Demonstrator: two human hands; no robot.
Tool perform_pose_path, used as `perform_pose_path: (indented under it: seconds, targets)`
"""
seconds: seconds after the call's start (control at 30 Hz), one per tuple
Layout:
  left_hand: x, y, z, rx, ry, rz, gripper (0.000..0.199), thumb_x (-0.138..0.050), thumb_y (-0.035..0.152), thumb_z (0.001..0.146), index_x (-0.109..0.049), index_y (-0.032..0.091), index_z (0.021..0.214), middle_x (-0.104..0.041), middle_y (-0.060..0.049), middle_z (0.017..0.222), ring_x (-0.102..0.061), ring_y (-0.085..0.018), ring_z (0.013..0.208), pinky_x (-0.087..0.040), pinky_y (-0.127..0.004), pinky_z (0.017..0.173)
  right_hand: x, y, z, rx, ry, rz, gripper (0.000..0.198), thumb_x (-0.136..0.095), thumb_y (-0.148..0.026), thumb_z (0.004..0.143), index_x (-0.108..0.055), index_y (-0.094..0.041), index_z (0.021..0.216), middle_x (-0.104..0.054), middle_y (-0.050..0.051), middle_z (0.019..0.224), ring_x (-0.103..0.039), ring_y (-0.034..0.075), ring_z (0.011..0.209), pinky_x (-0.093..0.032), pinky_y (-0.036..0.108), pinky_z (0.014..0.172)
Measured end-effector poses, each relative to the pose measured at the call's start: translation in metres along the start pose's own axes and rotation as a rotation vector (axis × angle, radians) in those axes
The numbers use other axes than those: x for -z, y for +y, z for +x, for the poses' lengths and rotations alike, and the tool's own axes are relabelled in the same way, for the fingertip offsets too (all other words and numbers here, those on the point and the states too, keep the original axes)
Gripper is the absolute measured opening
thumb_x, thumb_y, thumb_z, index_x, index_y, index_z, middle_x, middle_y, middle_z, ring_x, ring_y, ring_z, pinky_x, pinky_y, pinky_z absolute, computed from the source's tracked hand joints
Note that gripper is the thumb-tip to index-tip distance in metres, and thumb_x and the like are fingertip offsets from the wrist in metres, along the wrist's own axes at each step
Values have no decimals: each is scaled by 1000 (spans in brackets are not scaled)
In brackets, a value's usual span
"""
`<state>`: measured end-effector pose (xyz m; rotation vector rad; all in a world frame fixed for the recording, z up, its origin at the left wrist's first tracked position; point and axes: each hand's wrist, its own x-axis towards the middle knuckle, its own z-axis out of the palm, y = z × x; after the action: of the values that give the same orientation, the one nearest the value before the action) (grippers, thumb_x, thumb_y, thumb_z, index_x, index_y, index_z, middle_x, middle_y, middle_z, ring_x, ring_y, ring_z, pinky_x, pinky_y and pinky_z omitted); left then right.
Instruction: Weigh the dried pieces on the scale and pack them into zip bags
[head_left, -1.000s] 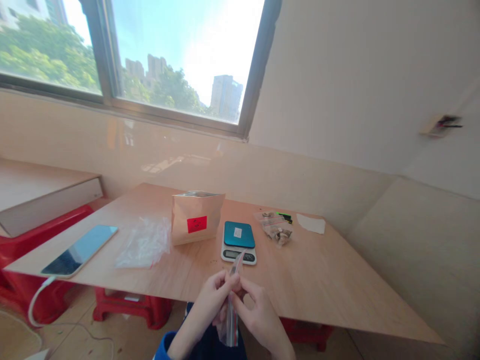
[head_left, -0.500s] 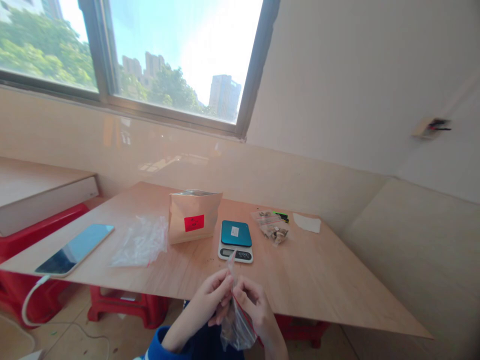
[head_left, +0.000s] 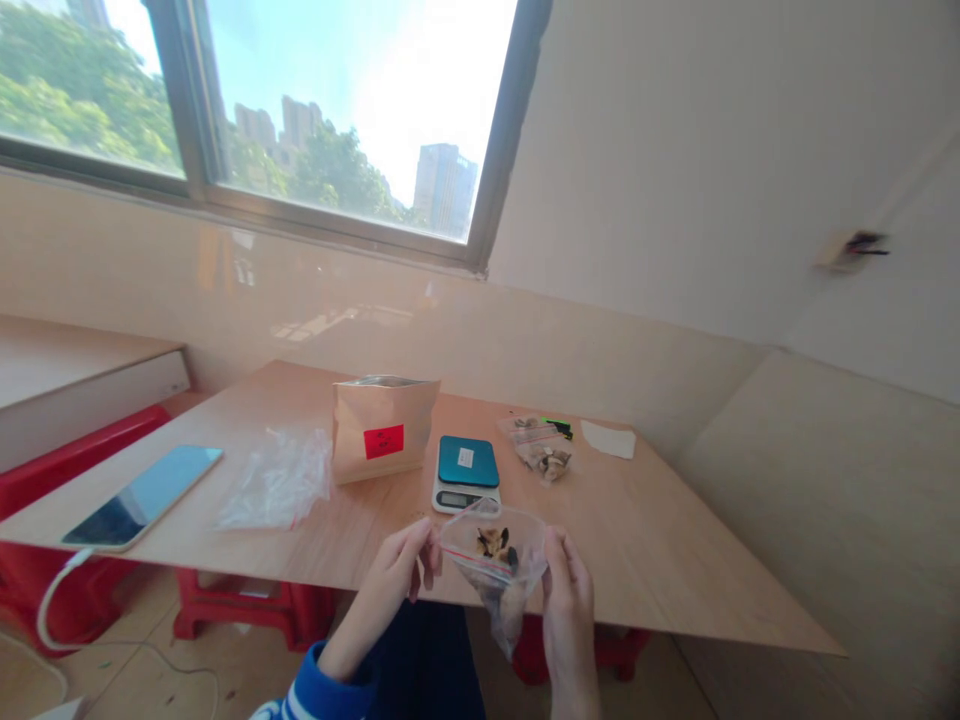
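A clear zip bag (head_left: 501, 582) with a red seal line hangs spread between my hands at the table's near edge. Brown and dark dried pieces (head_left: 493, 543) show inside it; their exact kind is unclear. My left hand (head_left: 405, 562) pinches the bag's left upper edge, while my right hand (head_left: 567, 580) grips the right edge. Just beyond the bag is a kitchen scale (head_left: 468, 462) with a blue-green plate, its display partly covered by the bag. A brown stand-up pouch (head_left: 384, 415) with a red label stands open left of the scale.
Filled zip bags (head_left: 541, 452) lie right of the scale, beside a green-and-black marker (head_left: 559, 428) and white paper (head_left: 609, 440). Clear bags (head_left: 277, 485) and a phone (head_left: 146, 495) with a white cable are at left. Red stools (head_left: 251, 605) stand below the table.
My hands have moved apart, spreading the previously bunched zip bag so its contents show. The bag has come up over the table edge. The view has shifted slightly.
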<state>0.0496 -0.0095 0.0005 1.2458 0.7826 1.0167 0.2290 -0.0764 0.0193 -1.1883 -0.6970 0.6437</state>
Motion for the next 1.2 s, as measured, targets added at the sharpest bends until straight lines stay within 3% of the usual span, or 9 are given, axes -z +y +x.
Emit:
perform_pose_path:
  seconds: [0.1,0.2,0.33,0.4,0.6,0.77,0.97,1.07,1.2]
  targets:
    - [-3,-10,6,-17,35,-153,51,-55,64,78,-58,17,60,-58,-4,63,-55,-15,59,-40,-24,48,-18,-13,-13,-28,-20,198,45,-63,-59,77,-45,-21,63,-46,-5,59,-45,11,56,-42,23,57]
    - [-7,-17,5,50,-97,-355,50,-59,65,75,-70,17,84,-70,-10,89,-63,-23,84,-49,-34,73,-32,-18,-18,-49,0,305,47,-62,-62,76,-42,-21,62,-47,-5,59,-48,12,56,-46,25,59]
    - [-13,-16,-5,157,-274,-564,67,-50,70,80,-64,19,121,-68,-13,117,-60,-32,111,-42,-45,94,-38,-5,-14,-50,-79,101,49,-54,-67,80,-47,-20,65,-52,-3,61,-52,14,59,-46,26,60]
    - [-14,-15,-6,157,-158,-549,66,-60,64,76,-63,18,123,-69,-13,115,-62,-31,107,-45,-43,92,-37,3,-9,14,-126,-56,50,-52,-67,81,-48,-20,64,-50,-3,59,-51,13,58,-44,25,58]
    - [-4,-19,9,7,318,-304,49,-78,48,64,-68,17,100,-72,-7,97,-66,-23,95,-50,-31,83,-28,13,3,231,77,-228,41,-72,-49,73,-54,-20,96,-62,3,86,-56,14,68,-48,26,66]
    - [-3,-18,12,-71,360,-217,47,-80,46,60,-66,17,95,-71,-5,92,-66,-21,90,-51,-30,81,-33,19,-2,102,-351,-235,28,-65,-44,81,-67,-18,92,-69,10,96,-65,22,87,-52,36,82]
    - [-3,-19,9,-160,337,-113,46,-72,52,68,-64,18,98,-71,-7,97,-65,-25,96,-48,-34,89,-46,33,-8,-56,-582,-68,60,-69,-55,77,-58,-22,125,-68,11,112,-65,24,96,-52,36,84]
    - [-2,-20,9,-211,347,9,43,-67,51,75,-64,19,104,-70,-9,107,-62,-26,108,-43,-35,97,-46,32,-11,-120,-707,-16,68,-68,-61,74,-57,-21,127,-66,11,117,-65,24,98,-52,35,82]
    - [-1,-21,9,-192,424,65,39,-64,51,78,-63,20,100,-70,-7,98,-63,-26,102,-45,-34,92,-45,25,-16,-243,-768,-8,64,-71,-54,75,-57,-20,128,-68,10,109,-66,23,97,-52,33,78]
